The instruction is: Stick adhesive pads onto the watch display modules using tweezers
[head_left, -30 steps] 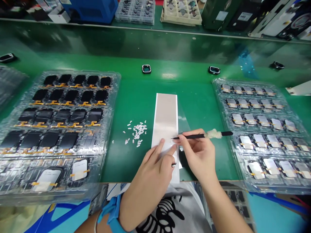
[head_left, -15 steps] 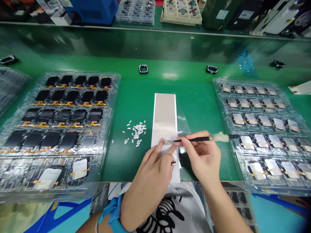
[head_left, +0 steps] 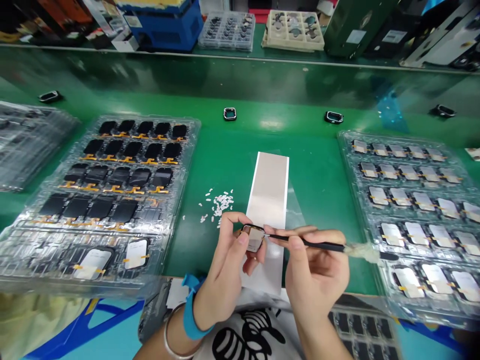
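My left hand grips a small square watch screen between thumb and fingers, its pale back turned up. In my right hand is a thin black pointed tool with a fuzzy pale wrapping near its rear end. Its tip meets the upper right edge of the screen, though I cannot tell whether it carries anything. Beneath both hands lies a long strip of beige sheet with white borders. Small white pieces are scattered to its left.
A clear tray of black screens stands at the left, beside stacked trays. Another clear tray at the right holds screens with pale backs. Watch frames, one being a black frame, line the back of the green table.
My left hand has lifted from the strip and now holds the watch screen up. The tool's tip has moved from the strip to the screen's edge. The camera view has shifted.
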A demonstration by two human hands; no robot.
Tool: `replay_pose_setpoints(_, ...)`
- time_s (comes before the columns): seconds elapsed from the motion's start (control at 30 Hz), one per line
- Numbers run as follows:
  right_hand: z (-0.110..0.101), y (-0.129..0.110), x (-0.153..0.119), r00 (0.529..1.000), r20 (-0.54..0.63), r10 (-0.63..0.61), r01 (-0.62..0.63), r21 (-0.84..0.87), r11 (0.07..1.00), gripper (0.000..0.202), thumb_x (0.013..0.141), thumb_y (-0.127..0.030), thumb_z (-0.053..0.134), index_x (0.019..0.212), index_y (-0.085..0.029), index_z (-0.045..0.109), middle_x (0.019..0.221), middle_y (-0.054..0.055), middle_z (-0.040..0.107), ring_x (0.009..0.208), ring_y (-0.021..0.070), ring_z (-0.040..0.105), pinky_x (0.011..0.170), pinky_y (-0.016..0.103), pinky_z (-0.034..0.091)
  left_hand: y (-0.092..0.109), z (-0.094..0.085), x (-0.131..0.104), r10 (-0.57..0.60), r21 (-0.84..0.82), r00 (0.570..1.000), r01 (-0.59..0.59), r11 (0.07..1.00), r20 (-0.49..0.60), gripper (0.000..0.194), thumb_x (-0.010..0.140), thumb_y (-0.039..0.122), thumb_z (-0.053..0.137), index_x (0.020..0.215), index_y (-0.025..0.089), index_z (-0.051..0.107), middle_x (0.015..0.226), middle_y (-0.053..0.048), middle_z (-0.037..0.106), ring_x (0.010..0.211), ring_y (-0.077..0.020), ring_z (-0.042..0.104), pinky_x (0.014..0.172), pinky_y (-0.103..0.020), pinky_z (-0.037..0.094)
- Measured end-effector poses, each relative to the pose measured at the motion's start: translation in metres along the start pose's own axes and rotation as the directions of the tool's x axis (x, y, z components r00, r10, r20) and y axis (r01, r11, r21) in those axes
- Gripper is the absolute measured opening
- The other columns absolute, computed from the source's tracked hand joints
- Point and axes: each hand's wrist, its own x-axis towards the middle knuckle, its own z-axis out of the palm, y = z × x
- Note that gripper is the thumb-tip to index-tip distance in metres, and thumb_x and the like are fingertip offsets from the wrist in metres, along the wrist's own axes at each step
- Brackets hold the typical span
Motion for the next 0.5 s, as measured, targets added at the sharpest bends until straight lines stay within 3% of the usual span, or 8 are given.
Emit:
replay_pose_setpoints(0.23,0.0003,0.0018,0.001,0.999,0.01,-0.035,0.034,0.091,0.995,0.017,0.091,-0.01,0.062,0.093,-0.025,0.054,0.08,-0.001,0.069,0.084,0.0182,0.077,0.066,0.03,0.066,-0.0017,-0.0023,-0.0006,0.028,0.031,0.999,-0.029,0.999,0.04,0.02,0.104,0.046,0.043,0.105,0.026,0.043,0.07,0.004,0.055,0.057,-0.0107,0.04,0.051,-0.02,0.033)
replay_pose_setpoints(0.5,0.0043,0.0009,0.0007,0.999,-0.009,-0.033,0.034,0.055,0.998,0.017,0.092,-0.011,0.062,0.092,-0.026,0.054,0.078,-0.001,0.07,0.083,0.0176,0.077,0.071,0.03,0.068,-0.0027,-0.002,0.0011,0.058,0.039,0.998,-0.059,0.998,0.037,0.016,0.106,0.041,0.04,0.106,0.025,0.042,0.07,0.005,0.054,0.057,-0.0092,0.041,0.051,-0.019,0.033)
